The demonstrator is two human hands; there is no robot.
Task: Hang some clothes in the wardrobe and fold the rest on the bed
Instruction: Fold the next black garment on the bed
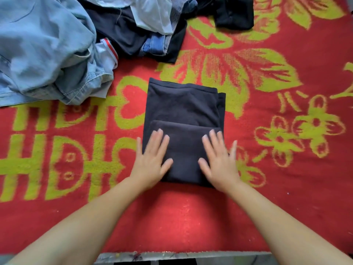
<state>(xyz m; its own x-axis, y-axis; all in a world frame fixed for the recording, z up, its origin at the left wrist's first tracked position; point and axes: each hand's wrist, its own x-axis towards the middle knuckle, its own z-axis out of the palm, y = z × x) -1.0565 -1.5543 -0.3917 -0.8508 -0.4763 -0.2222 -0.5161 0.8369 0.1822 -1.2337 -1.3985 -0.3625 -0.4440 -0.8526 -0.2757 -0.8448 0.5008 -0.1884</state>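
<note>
Bare forearms reach over the bed's near edge (pixel 181 255). Its red and green blanket (pixel 267 169) lies open left, right and below the folded dark garment (pixel 181 111) at centre. A heap of clothes (pixel 47 44) fills the far left corner, apart from it. Left hand (pixel 150 161) and right hand (pixel 219 161) press flat on the garment's near fold, fingers straight and spread.

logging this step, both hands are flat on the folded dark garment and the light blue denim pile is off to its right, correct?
Not quite: the head view shows the light blue denim pile to the upper left of the folded dark garment, not its right. Both the left hand and right hand do lie flat on it.
</note>
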